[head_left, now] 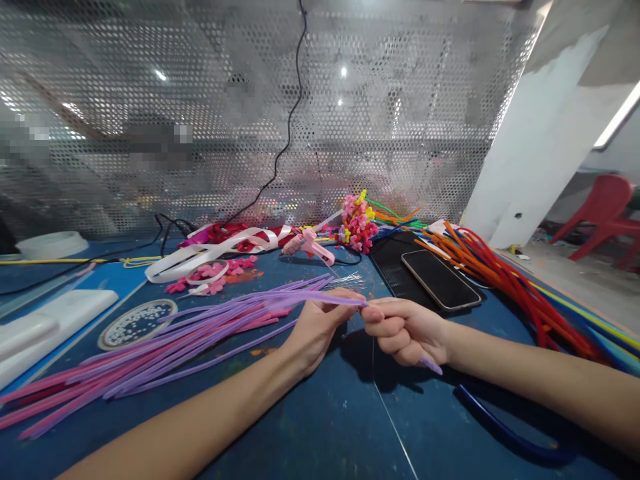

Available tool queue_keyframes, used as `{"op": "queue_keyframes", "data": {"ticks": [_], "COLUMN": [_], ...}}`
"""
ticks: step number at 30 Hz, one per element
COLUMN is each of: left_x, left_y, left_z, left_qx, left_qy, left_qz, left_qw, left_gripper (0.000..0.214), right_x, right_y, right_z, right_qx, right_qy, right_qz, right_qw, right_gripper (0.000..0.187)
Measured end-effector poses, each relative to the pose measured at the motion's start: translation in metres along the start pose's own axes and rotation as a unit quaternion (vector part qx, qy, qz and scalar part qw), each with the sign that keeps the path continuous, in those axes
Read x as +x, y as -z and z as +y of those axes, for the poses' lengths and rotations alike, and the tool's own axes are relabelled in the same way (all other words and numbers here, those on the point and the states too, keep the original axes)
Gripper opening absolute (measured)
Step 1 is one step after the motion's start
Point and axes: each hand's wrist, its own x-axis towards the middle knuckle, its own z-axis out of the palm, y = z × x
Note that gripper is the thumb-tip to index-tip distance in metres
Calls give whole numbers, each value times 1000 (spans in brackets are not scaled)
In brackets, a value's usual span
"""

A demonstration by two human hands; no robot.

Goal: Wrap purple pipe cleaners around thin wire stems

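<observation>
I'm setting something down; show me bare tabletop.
Bare: near middle of the blue table, between left forearm and dark blue curved piece, crossed by a thin strand. Crowded: left, purple stems; right, phone and red stems; behind, white ribbon and flowers.

A slim, smooth, bare left forearm (215,413) at the lower left of the frame narrows to a bare left hand (317,330) near the centre; at the lower right, a bare right forearm (530,377), likewise smooth, tapers toward a bare right hand (407,330)
</observation>
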Motion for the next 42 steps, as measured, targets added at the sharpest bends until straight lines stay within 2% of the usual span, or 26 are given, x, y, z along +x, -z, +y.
{"op": "queue_keyframes", "data": {"ticks": [8,12,14,16,17,18,19,20,21,22,23,24,26,27,28,31,32,33,34,36,42], "left_x": [1,-3,-7,-11,-13,-14,-14,-15,-14,-13,-12,-10,-7,-6,-5,-2,-2,-2,-2,-2,-3], "left_y": [1,-3,-6,-9,-11,-12,-13,-13,-13,-13,-13,-13,-11,-10,-9,-5,-3,-2,-1,1,2], "left_z": [1,5,7,7,7,7,6,6,5,5,4,4,3,4,4,6,7,8,9,10,8], "left_qx": [23,119,181,226,238,242,241,236,225,209,186,156,85,51,22,-29,-41,-56,-70,-91,-82], "left_qy": [-9,-42,-60,-76,-79,-78,-73,-64,-51,-36,-22,-10,11,20,32,86,100,110,116,114,93], "left_qz": [-18,17,37,53,60,68,77,85,91,95,93,84,51,33,15,-40,-57,-73,-86,-102,-110], "left_qw": [1000,992,981,970,966,965,965,966,969,973,978,984,995,998,999,995,993,990,987,984,986], "left_gripper": [19,18,15,14,15,15,16,16,16,15,14,12,5,11,19,28,24,19,15,11,17], "right_x": [-2,2,6,9,9,9,8,7,6,4,3,3,4,5,6,10,11,11,10,8,3], "right_y": [-2,-7,-9,-10,-10,-10,-10,-10,-10,-10,-11,-12,-13,-13,-12,-10,-10,-10,-11,-13,-13], "right_z": [2,8,14,19,21,23,23,23,23,23,22,22,22,22,22,21,20,19,18,15,12], "right_qx": [-28,-112,-193,-317,-402,-494,-584,-660,-718,-755,-775,-782,-770,-749,-712,-496,-411,-338,-284,-223,-187], "right_qy": [-23,22,65,112,139,167,194,213,221,221,218,214,209,206,200,146,121,98,78,49,37], "right_qz": [14,98,163,233,265,289,302,306,301,294,289,287,292,295,297,269,251,234,220,204,164], "right_qw": [999,989,965,912,866,803,728,652,588,543,519,510,527,556,605,813,868,906,930,952,968], "right_gripper": [18,19,22,25,26,26,24,22,20,19,18,18,19,20,21,25,24,22,20,18,18]}}
